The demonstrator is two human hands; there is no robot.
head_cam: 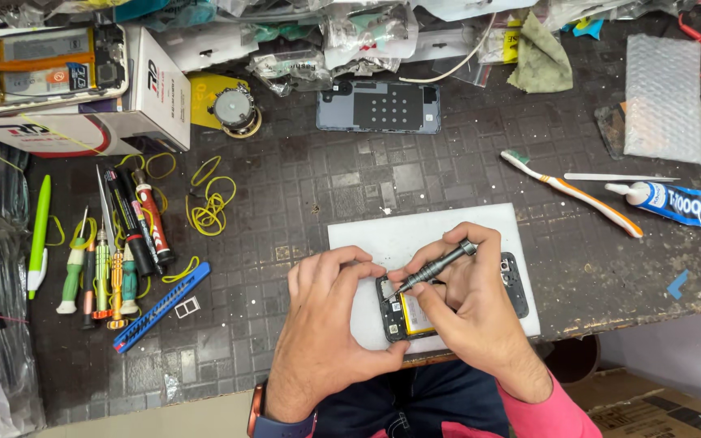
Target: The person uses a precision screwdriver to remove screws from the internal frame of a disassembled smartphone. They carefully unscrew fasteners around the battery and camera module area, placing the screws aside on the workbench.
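My left hand (318,324) is curled shut around the near-left corner of the opened phone (448,304), pinning it flat; my right hand (468,304) is closed on a grey metal screwdriver (432,270), its tip angled down toward 8 o'clock onto the phone's upper left. I judge the driver should stand more upright on the screw, pressed lightly, while my left hand stops the frame sliding. The phone lies back-off on a white mat (415,235) at the bench's 6 o'clock edge, black frame and yellow-edged battery exposed, mostly hidden under my fingers
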